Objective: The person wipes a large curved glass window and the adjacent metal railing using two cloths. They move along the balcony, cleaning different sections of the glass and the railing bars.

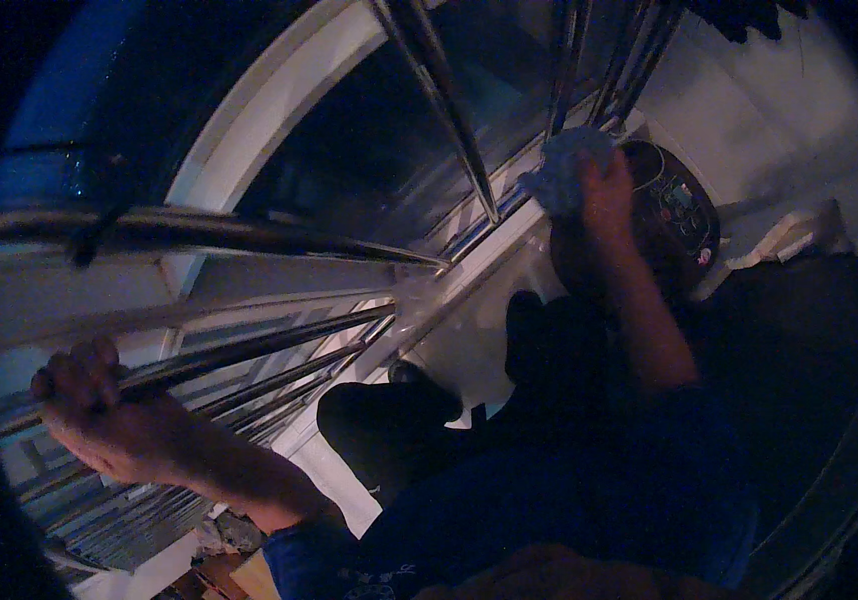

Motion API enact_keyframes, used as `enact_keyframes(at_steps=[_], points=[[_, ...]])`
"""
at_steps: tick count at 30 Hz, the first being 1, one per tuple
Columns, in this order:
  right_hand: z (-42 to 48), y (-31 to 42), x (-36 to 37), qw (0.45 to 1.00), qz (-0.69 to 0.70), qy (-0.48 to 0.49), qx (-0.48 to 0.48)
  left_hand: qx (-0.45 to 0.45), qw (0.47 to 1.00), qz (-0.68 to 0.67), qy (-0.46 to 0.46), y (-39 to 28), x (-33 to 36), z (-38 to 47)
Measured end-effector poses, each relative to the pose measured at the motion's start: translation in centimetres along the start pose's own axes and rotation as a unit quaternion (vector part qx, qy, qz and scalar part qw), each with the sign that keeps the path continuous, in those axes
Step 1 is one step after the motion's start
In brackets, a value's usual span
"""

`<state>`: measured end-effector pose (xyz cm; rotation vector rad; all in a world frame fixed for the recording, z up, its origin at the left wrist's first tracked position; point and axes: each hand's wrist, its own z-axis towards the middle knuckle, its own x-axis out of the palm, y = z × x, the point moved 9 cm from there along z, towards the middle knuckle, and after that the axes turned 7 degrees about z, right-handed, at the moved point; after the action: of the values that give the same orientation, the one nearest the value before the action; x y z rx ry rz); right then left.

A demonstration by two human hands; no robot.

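Note:
My left hand [102, 420] is wrapped around an upright metal bar [279, 341] of a railing, at the left. A bunched blue-grey cloth [567, 169] is in my right hand [609, 191], with the fingers pressed over it. The cloth lies near the low rail [477, 240], close to the foot of the bars at the upper right. Just beyond my right wrist stands a dark rounded appliance [673, 202] with a button panel and a small display. The light is dim, and my right fingertips are partly lost in the cloth.
More bars [444, 97] rise along the rail, with a pale curved frame [271, 97] beyond them. Below my bent legs is a pale, shiny floor [466, 360]. Cardboard pieces [222, 574] lie at the lower left, and a crumpled light-coloured item [785, 236] at the right.

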<state>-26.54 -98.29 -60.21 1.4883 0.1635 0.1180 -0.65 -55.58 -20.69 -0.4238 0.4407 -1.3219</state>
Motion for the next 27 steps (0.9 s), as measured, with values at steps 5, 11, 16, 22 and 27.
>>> enact_keyframes(at_steps=[5,11,16,22,27], points=[[-2.4,7.8,6.7,0.986,0.149,0.058,-0.035,-0.019,0.999,-0.029,-0.003,-0.2,0.6,-0.3],[0.7,15.9,10.6,0.964,0.249,0.085,-0.034,-0.014,0.999,0.004,0.042,-0.3,1.3,-0.2],[3.2,17.7,14.8,0.907,0.406,0.109,-0.029,-0.053,0.993,-0.084,0.067,0.6,1.8,-0.1],[2.0,15.6,19.5,0.883,0.329,0.325,0.081,-0.012,0.997,0.000,0.075,0.6,1.6,0.1],[5.2,15.9,16.8,0.960,0.216,0.158,0.080,-0.056,0.990,-0.097,0.087,1.7,1.9,0.8]])
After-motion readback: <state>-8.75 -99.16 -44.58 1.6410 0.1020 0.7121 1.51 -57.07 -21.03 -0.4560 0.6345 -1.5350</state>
